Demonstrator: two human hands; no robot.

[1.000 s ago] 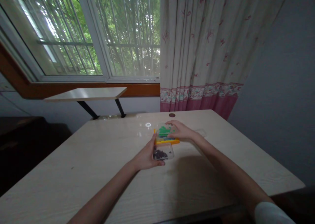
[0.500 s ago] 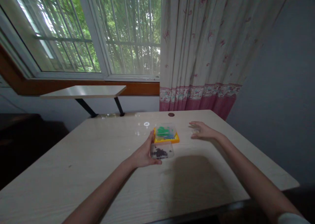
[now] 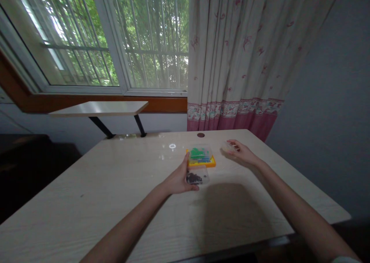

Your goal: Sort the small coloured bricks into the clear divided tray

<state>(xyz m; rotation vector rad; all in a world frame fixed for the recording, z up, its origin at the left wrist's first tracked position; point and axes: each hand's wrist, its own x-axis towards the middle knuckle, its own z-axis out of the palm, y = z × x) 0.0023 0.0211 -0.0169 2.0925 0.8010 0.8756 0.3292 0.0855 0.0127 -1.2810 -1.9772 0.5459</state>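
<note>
Now the left hand (image 3: 179, 177) grips the left edge of a clear box (image 3: 198, 175) of dark bits; the box lies mid-way across the pale surface (image 3: 115, 186), touching an orange tray (image 3: 202, 164) of green and blue pieces just behind it; the right hand (image 3: 242, 153), beside the tray, curls its fingers round a small clear piece (image 3: 227, 146).

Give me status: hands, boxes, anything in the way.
Left hand grips clear box of dark bits, beside yellow tray. Right hand pinches small clear piece. Nothing blocks either hand.
</note>
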